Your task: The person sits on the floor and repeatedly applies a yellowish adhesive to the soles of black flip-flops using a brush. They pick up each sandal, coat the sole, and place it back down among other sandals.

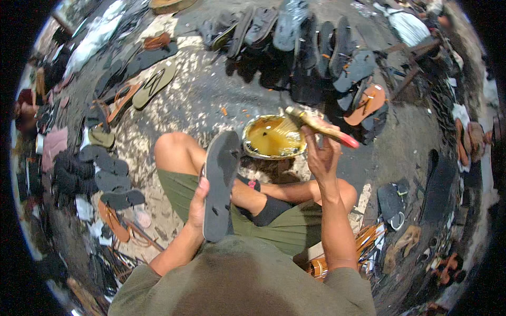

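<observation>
My left hand [197, 204] is closed round the edge of a dark grey sandal sole [220, 184]. The sole stands lengthwise over my crossed legs, its flat face showing and small dark holes in it. In my right hand [322, 158] is a brush [321, 126] with a red-ended handle, gripped between thumb and fingers. Its bristle end reaches over the right rim of a bowl of yellow glue-like liquid [266, 138]. Whether the bristles touch the liquid, I cannot tell. Drips coat the bowl's rim.
Dark sandals [258, 26] stand in a row at the far side. A tan sandal [367, 104] lies right of the bowl, an olive sandal [154, 84] far left. Grey soles [112, 179] are piled at the left. Brown straps [370, 242] lie by my right elbow.
</observation>
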Demonstrator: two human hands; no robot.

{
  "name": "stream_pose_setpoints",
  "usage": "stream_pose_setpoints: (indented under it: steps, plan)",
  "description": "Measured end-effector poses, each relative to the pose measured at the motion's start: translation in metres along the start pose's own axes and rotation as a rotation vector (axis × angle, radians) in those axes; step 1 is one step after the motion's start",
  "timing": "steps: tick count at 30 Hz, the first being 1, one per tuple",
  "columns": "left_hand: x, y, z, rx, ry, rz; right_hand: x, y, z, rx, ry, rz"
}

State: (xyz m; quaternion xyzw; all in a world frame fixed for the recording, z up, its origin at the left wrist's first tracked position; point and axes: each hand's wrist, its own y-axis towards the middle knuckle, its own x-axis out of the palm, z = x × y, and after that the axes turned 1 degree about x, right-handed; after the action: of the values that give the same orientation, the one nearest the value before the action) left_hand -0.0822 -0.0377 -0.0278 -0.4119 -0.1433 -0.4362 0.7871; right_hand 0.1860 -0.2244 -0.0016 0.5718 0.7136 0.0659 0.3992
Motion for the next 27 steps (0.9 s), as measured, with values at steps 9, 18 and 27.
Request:
stream_pose_setpoints:
  steps: [9,18,27]
  plan:
    - [0.066,0.089,0.058,0.218,-0.109,-0.200,-0.034,0.020,-0.095,0.926,0.075,-0.342]
    - [0.109,0.093,0.073,0.178,-0.412,-0.378,0.043,-0.021,-0.109,0.006,0.312,-0.092]
    - [0.110,0.099,0.057,-0.214,-0.970,-0.665,0.050,0.039,-0.076,-0.267,0.164,-0.272]
